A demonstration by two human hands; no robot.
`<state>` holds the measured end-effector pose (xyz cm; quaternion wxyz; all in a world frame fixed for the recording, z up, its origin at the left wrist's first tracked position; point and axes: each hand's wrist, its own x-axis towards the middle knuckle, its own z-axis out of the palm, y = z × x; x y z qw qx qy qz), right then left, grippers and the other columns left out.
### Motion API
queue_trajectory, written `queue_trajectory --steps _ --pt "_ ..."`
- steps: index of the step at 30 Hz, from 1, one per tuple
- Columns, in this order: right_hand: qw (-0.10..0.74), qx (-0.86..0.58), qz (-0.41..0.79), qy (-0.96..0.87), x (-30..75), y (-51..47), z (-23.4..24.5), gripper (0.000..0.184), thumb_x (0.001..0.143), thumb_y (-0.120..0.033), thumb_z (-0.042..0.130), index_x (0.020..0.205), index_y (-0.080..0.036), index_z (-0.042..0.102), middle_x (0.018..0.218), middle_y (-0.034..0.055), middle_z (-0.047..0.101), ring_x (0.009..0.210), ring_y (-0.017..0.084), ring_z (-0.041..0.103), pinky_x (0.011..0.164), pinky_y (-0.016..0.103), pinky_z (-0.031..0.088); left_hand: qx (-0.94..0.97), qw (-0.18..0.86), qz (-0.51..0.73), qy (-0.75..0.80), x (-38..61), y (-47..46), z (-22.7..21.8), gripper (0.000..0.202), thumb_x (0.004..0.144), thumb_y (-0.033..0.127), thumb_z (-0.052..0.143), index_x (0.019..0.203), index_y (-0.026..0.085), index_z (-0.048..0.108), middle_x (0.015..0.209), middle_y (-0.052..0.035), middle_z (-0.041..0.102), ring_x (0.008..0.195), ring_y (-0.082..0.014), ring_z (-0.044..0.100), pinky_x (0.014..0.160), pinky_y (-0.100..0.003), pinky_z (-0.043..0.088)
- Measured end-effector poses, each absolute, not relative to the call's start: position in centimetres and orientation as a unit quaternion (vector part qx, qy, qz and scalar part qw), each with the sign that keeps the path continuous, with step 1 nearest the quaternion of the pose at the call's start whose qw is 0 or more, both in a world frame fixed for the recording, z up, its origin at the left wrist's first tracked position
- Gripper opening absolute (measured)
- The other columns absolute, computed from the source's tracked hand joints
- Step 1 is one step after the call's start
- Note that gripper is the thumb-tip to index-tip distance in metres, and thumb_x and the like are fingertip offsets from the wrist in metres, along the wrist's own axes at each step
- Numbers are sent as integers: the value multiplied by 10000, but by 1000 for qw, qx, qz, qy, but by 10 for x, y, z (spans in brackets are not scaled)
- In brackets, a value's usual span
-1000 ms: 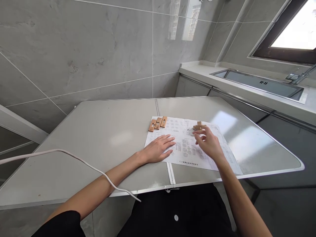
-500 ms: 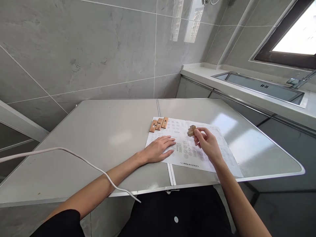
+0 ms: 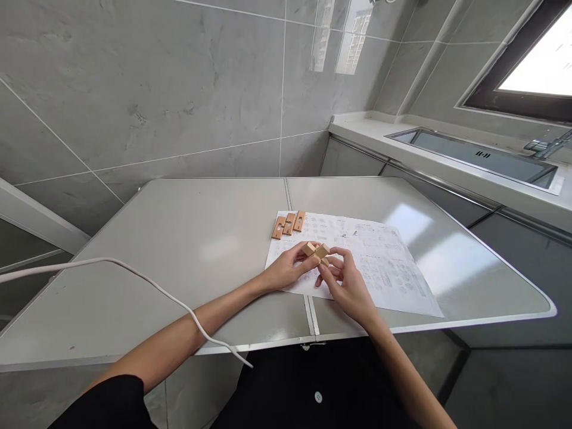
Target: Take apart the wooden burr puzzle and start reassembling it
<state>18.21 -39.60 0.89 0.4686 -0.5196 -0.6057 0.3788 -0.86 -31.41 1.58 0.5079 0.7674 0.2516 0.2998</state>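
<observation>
A small light-wood puzzle block (image 3: 322, 250), made of angled pieces, is held between both hands just above the printed sheet (image 3: 388, 262). My left hand (image 3: 288, 267) is closed on its left side, thumb in front. From the right, my right hand (image 3: 346, 283) pinches the same block with thumb and fingers. The fingers cover part of it, so its full shape is hidden. Beyond my left hand, three flat wooden pieces with cut-out slots (image 3: 288, 224) lie side by side on the sheet's upper left corner.
The sheet rests on a pale folding table (image 3: 214, 238) with a seam down the middle. A white cable (image 3: 165, 293) hangs across my left forearm and the table's front edge. At the right stand a counter with a sink (image 3: 473, 156) and a faucet (image 3: 543, 147).
My right hand has brought the wooden block left and nearer. My left hand has lifted from lying flat on the paper and now grips the block too.
</observation>
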Motion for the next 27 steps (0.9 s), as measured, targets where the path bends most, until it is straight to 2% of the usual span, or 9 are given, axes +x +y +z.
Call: queue_trajectory --steps 4,7,12,15,18,20,22,27 --pt "429 -523 371 -637 192 -395 15 398 1064 -563 579 1310 -268 471 1147 105 788 860 257 781 718 384 599 748 504 338 270 -9 -313 14 639 907 494 838 1440 236 600 1340 -122 733 1260 -285 725 1114 -424 578" --pt "412 -543 329 -654 203 -394 21 350 1079 -549 544 1263 -256 599 1126 118 785 917 271 765 689 376 588 743 488 362 282 -9 -313 16 643 814 411 924 1370 240 650 1366 -119 724 1274 -297 713 1158 -456 552" --pt "386 -546 311 -676 213 -389 25 354 1090 -551 526 1174 -244 682 1038 93 782 886 250 741 734 375 580 764 452 367 278 -9 -312 19 635 736 396 962 1286 220 699 1219 -91 764 1113 -268 746 1086 -434 586" --pt "361 -519 367 -682 217 -384 25 389 1096 -573 510 1123 -233 697 934 66 779 790 217 719 722 357 574 784 425 362 270 -9 -312 20 626 707 408 965 1248 216 717 1160 -78 755 1051 -261 722 1013 -417 592" --pt "320 -479 451 -682 224 -376 28 420 1085 -594 521 1156 -223 704 859 49 772 695 196 687 626 324 556 801 401 359 261 -9 -311 20 607 701 414 961 1220 206 725 1095 -69 745 992 -253 695 946 -399 576" --pt "273 -446 507 -685 228 -369 32 408 1073 -582 546 1158 -224 722 852 42 771 661 181 660 583 303 534 816 385 353 248 -9 -311 21 583 701 441 961 1182 206 729 1064 -62 746 954 -245 691 906 -384 565" --pt "249 -430 519 -695 232 -361 35 362 1028 -558 633 1051 -222 766 791 30 760 608 167 624 550 291 514 828 371 347 238 -10 -311 21 559 695 471 962 1130 208 729 1049 -62 752 935 -245 699 867 -369 560" --pt "264 -430 492 -709 229 -332 33 288 908 -492 783 1005 -221 779 726 -5 716 593 151 579 538 271 461 809 345 371 296 -12 -308 18 577 638 499 989 1061 205 728 984 -45 753 870 -226 692 828 -357 562"
